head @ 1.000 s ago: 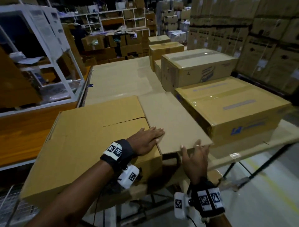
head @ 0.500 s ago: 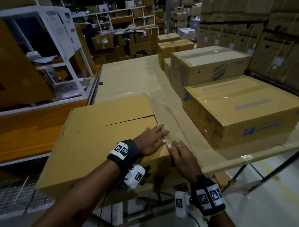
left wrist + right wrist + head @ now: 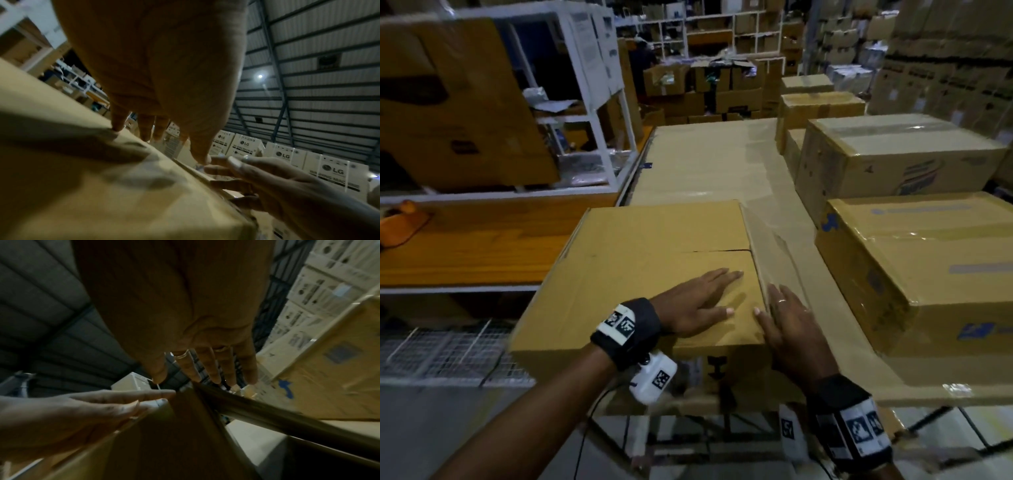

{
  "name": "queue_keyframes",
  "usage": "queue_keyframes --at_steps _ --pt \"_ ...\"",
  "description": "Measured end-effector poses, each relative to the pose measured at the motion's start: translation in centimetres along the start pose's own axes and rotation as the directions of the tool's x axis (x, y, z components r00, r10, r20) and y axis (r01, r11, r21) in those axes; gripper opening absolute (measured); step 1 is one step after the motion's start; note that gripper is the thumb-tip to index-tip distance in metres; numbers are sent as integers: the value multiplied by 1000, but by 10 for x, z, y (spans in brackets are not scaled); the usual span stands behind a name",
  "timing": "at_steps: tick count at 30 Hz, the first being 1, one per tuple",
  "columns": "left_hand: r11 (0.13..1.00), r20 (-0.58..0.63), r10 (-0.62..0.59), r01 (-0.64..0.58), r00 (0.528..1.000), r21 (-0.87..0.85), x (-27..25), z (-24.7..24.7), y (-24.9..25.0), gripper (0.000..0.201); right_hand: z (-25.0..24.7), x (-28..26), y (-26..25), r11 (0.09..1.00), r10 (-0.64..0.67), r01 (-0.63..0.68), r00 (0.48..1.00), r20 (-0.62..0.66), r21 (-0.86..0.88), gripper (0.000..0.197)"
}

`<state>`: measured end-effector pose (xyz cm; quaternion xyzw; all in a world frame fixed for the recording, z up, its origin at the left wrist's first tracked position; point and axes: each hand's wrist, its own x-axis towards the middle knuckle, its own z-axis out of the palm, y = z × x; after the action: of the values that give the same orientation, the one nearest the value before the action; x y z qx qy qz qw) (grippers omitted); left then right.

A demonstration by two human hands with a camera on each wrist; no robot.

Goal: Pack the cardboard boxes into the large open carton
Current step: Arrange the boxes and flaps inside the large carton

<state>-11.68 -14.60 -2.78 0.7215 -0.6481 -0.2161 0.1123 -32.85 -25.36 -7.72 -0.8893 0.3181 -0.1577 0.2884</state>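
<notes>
Left hand (image 3: 697,301) lies flat, fingers (image 3: 722,275) straight and together, pinning the closed top flaps of the carton (image 3: 640,274) beneath them, while right hand (image 3: 787,329), fingers extended, presses the side flap (image 3: 774,246) just beside them, likely shutting it on the table (image 3: 705,164).

"LG" on stacked white boxes (image 3: 333,172), smaller print blurred

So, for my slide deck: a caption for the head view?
Left hand flat on the carton top, right hand pressing its side flap down.
</notes>
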Motion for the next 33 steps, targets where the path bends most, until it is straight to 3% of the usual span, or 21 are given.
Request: queue_keyframes --at_steps 2,5,10,13,19,25,33 --pt "999 -53 -38 37 998 -28 -21 -20 -14 77 -13 9 -19 997 -82 81 996 -20 -11 68" --pt "992 -155 -119 123 981 12 -50 -46 -44 75 -23 29 -49 983 -160 167 983 90 -82 67" --pt "910 -270 -397 415 878 12 -93 -67 -110 76 -18 69 -89 924 -213 281 941 263 -258 78" --pt "858 -240 -487 512 840 50 -105 -64 -148 81 -4 95 -104 908 -189 316 894 405 -273 85" --pt "877 -157 -445 464 882 121 -98 -72 -181 87 31 148 -116 896 -79 277 869 489 -348 92" --pt "881 -64 -458 462 887 99 -88 -87 -213 79 35 175 -114 887 17 218 865 501 -407 91" --pt "885 -231 -411 447 882 131 -95 -113 -197 70 21 171 -125 910 -68 181 953 294 -374 83"
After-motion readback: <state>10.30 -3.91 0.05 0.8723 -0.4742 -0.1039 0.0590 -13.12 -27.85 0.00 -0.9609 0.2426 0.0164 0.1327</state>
